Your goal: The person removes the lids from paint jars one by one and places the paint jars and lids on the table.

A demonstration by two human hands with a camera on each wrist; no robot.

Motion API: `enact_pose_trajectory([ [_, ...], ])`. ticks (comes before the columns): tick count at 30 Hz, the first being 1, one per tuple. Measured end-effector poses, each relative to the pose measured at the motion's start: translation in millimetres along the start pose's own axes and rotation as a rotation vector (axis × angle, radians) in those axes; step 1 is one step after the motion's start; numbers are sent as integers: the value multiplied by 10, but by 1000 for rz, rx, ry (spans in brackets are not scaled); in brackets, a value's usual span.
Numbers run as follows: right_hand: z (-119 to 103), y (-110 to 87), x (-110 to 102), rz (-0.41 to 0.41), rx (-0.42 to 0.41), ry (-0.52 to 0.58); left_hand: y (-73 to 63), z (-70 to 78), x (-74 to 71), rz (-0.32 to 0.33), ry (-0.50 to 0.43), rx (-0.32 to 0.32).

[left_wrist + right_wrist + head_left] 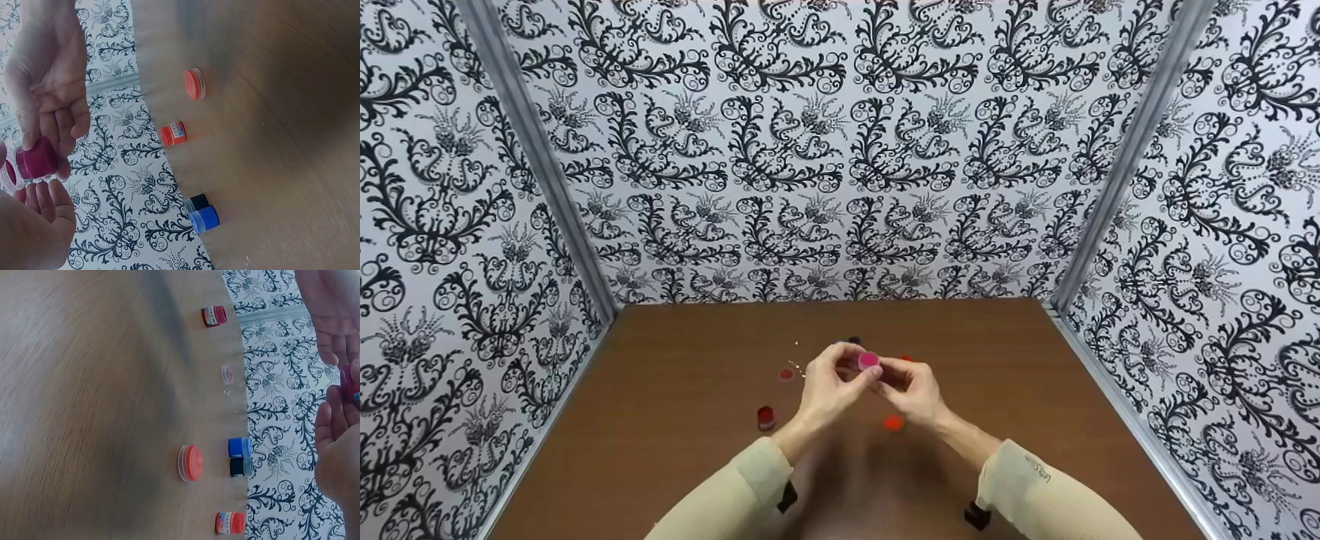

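My hands meet above the middle of the table in the head view. The left hand [829, 382] pinches a round lid [10, 175] with a clear rim and magenta centre, thumb against it. Close beside the lid, the right hand [919, 390] grips a small magenta paint jar [37, 158] between thumb and fingers. In the head view a magenta round face [868, 361] points up at the camera, and the fingers behind it are partly hidden. Part of the jar, with its label, shows at the edge of the right wrist view.
Left on the brown table [682, 450] are a dark red jar [766, 418], a reddish lid [787, 374] and small pale specks [799, 367]. An orange lid [893, 423] lies below the right hand. Farther back stand an orange jar [229, 523], a blue jar [239, 447] and a black jar [241, 467].
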State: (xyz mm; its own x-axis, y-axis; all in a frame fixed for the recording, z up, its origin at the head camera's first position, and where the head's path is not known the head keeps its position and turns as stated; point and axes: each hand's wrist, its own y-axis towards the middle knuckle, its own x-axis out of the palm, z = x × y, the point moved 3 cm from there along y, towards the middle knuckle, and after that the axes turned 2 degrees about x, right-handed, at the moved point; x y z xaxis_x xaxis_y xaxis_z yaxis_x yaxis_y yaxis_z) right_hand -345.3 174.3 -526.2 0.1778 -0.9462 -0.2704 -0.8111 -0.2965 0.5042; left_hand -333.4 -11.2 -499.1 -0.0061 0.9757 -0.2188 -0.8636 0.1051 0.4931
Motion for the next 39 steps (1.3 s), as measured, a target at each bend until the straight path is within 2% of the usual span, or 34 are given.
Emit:
enact_pose_trajectory([
  [3,19,-13,-36,5,2,-1,-1,2,5,6,-3,-1],
  [9,57,-16,-128,31,61,31,-17,9,8,9,28,-8],
  [18,95,27,-292,79,97,13,-34,-1,29,9,73,63],
  [25,93,52,-445,147,125,6,-32,-12,55,-8,85,71],
  [32,105,73,-538,169,65,55,-41,-26,69,-21,71,67],
  [35,120,81,-584,200,46,33,-42,-34,84,-22,91,63],
  [39,154,90,-662,242,61,-13,-47,-40,108,-27,118,66],
])
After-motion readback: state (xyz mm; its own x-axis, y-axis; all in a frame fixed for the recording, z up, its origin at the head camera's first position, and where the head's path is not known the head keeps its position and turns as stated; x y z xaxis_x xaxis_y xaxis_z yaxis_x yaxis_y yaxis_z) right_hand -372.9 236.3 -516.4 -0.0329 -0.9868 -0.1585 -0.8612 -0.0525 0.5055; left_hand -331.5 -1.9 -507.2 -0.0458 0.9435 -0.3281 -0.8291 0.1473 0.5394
